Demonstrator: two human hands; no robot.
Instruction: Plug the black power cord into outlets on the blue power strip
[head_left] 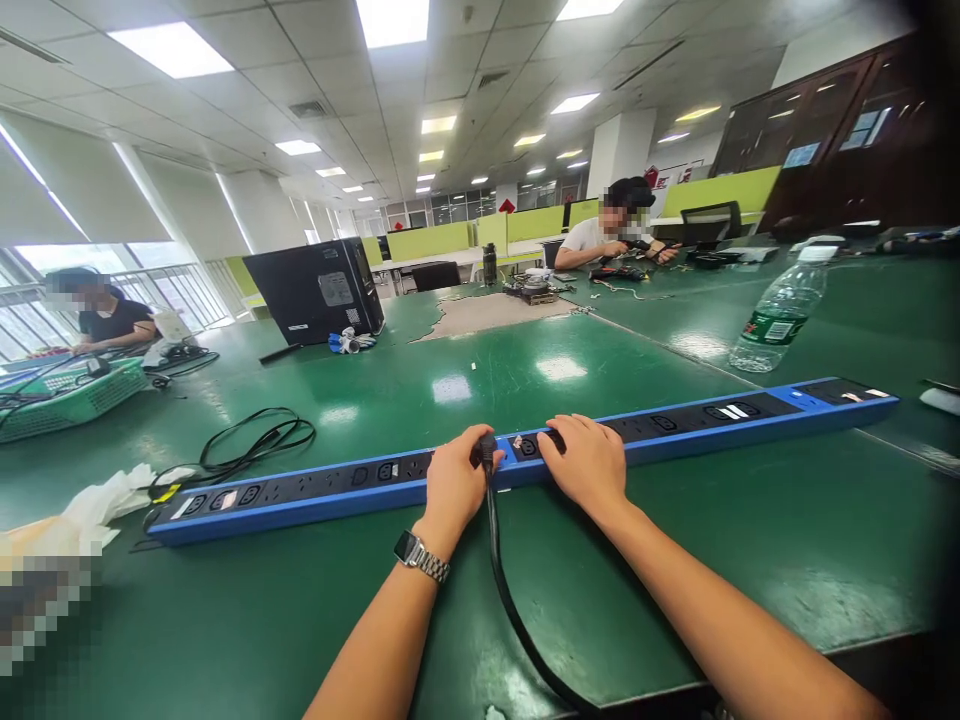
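A long blue power strip (405, 492) with black socket panels lies across the green table in front of me. My left hand (456, 482), with a watch on its wrist, is closed around a black power plug (488, 447) at the middle of the strip. Whether the plug sits in a socket I cannot tell. Its thick black cable (504, 590) runs down toward the table's front edge. My right hand (586, 465) rests over the strip just right of the plug, fingers spread across its top and thumb apart.
A clear water bottle (780, 310) stands behind the strip's right part. At the back left are a black computer case (315, 295), gloves (350, 341) and a green basket (82, 400). A coiled black cable (259, 440) lies near the strip's left end. Two people sit farther off.
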